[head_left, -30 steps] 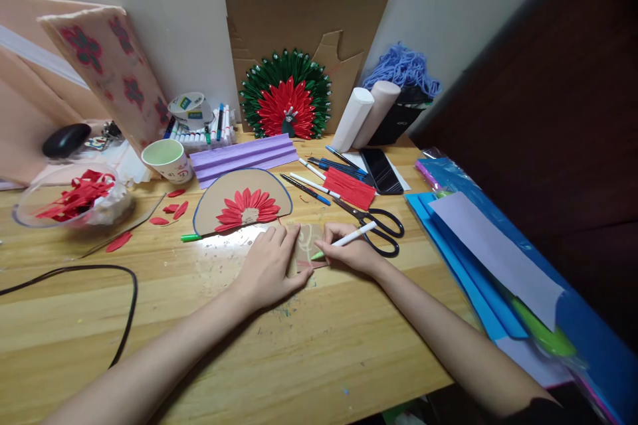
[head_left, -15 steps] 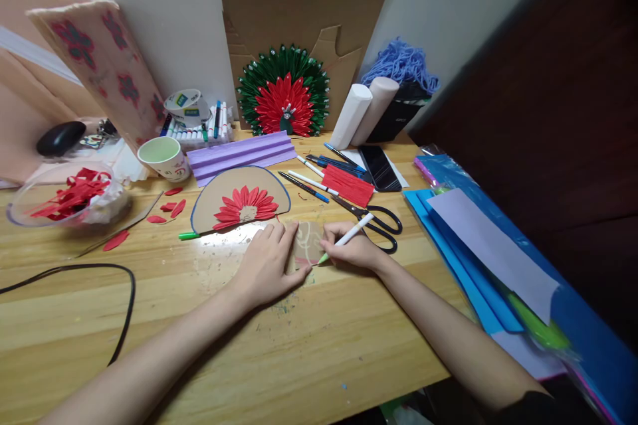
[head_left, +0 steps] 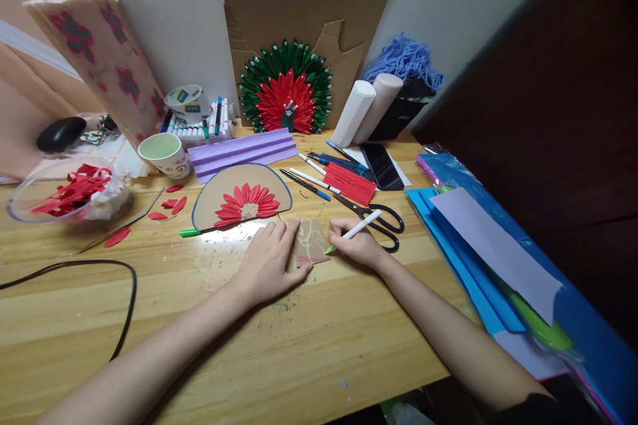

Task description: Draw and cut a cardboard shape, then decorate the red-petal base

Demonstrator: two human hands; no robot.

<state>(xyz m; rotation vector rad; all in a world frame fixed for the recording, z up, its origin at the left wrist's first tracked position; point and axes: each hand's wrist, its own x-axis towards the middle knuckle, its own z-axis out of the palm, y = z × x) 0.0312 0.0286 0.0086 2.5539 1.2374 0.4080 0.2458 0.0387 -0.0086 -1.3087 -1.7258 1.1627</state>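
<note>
A small brown cardboard piece with light curved lines drawn on it lies on the wooden table. My left hand lies flat on its left part, fingers stretched out, pressing it down. My right hand is closed around a white marker with a green tip; the tip touches the right edge of the cardboard. Black scissors lie just behind my right hand. A half-round cardboard fan with red petals sits behind my left hand, and a green marker cap lies at its left corner.
Pens, a red folded paper and a phone lie behind the scissors. Blue and lilac sheets fill the right side. A paper cup, a bowl of red scraps and a black cable are at left. A red-green flower disc leans on the wall.
My right hand has shifted a little to the right, and the marker tip has moved from the lower middle of the cardboard to its right edge. My left hand has stayed in place.
</note>
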